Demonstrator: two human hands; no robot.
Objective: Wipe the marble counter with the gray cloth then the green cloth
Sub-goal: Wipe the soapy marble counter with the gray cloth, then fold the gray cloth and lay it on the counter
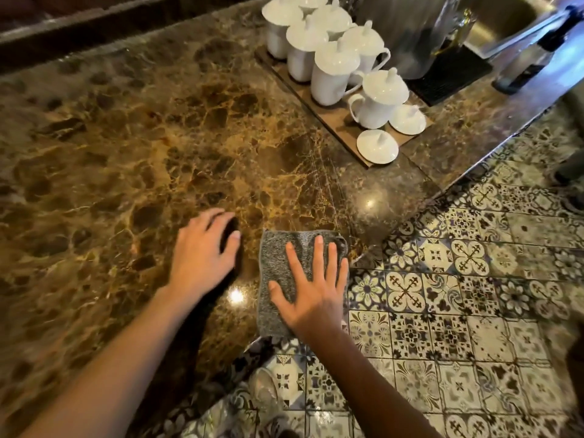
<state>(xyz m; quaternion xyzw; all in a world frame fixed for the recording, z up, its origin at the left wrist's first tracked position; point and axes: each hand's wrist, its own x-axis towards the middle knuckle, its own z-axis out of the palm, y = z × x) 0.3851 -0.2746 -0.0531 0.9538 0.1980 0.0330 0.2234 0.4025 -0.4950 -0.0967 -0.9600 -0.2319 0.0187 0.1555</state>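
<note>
A folded gray cloth (278,273) lies flat on the brown marble counter (158,137), close to its near corner. My right hand (311,289) rests palm down on top of the cloth with fingers spread. My left hand (202,254) lies on the bare marble just left of the cloth, fingers slightly curled and holding nothing. No green cloth is in view.
A wooden tray (341,134) at the back right carries several white lidded cups (331,74) and two loose lids. Behind it stand a metal urn (410,30), a black mat (452,77) and a sink (505,17). Patterned floor tiles (458,311) lie beyond the counter edge.
</note>
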